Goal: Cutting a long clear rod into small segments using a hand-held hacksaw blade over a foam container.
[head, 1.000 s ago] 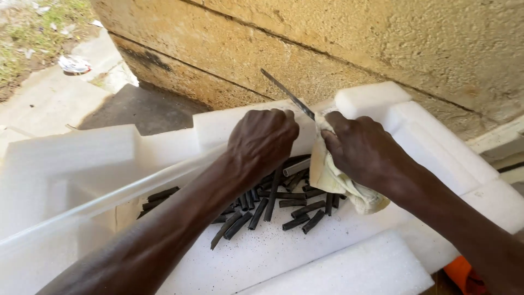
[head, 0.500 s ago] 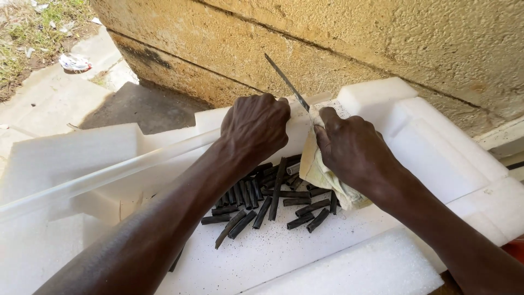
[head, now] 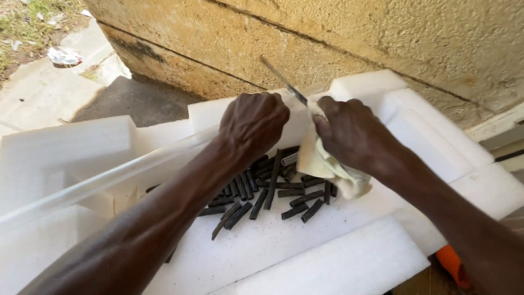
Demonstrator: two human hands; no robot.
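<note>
Nearest, a ridged bed of white foam packing [head: 305,257] carries a loose heap of short black tube pieces [head: 262,191], matte and cylindrical, lying just below both hands. Above them the left hand [head: 254,124] is curled into a fist around one end of a thin, dark metal blade [head: 283,80] that slants up to the left, while the right hand [head: 349,131] grips a crumpled cream cloth [head: 322,164] pressed against the blade. A long clear tube [head: 98,183] crosses the foam under the left forearm, and behind everything rises a coarse, sandy rendered wall [head: 338,38].
</note>
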